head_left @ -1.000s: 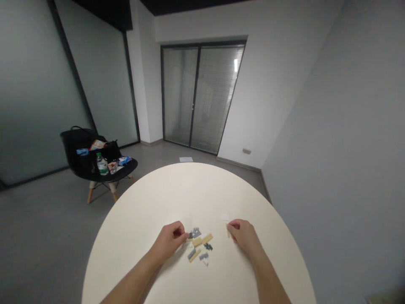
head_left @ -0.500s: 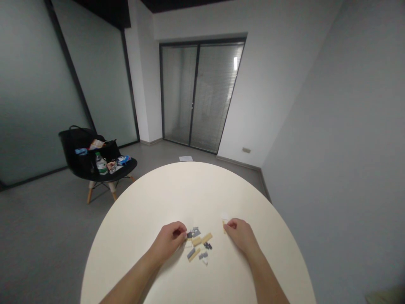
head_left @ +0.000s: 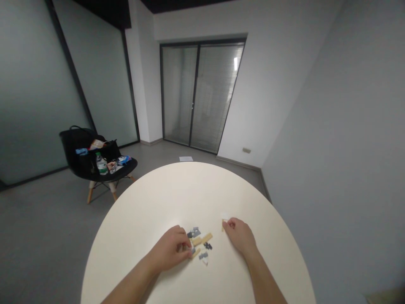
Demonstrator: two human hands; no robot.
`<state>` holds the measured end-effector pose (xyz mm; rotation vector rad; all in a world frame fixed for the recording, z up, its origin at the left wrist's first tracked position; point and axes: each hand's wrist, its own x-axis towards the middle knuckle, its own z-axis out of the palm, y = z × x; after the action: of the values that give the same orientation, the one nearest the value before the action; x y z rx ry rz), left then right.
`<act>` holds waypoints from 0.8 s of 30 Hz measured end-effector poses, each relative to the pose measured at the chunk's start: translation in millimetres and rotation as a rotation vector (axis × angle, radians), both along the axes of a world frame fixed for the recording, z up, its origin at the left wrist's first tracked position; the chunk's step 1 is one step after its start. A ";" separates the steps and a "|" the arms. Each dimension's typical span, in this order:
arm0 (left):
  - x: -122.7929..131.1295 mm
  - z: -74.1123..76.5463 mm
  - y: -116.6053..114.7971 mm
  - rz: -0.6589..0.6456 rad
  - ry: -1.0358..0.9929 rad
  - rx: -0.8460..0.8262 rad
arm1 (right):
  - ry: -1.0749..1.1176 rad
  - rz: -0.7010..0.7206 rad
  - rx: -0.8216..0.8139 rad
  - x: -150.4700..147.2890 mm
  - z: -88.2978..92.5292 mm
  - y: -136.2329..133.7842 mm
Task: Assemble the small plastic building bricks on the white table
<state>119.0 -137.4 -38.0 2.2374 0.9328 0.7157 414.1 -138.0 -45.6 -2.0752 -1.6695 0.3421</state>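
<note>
Pinched in my right hand is a slim tan piece, near a white piece on the round table. My left hand bends over the left edge of the clustered small pieces; whether it grips one, I cannot tell.

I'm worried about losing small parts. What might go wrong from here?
The left hand is in at the left side of the loose brick pieces, so it might knock neighbours out of place. The thin tan piece at the right hand shows little surface to grip and could slip. The tiny dark pieces lie loose between the hands; a careless sweep may scatter them.
</note>
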 end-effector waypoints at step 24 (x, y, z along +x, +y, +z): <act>6.1 3.8 -6.8 -0.034 0.233 0.171 | 0.062 0.019 0.016 3.5 2.9 2.0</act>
<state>125.1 -144.2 -34.2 2.5220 0.9715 0.5452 417.6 -136.0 -42.6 -2.0185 -1.6515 0.3939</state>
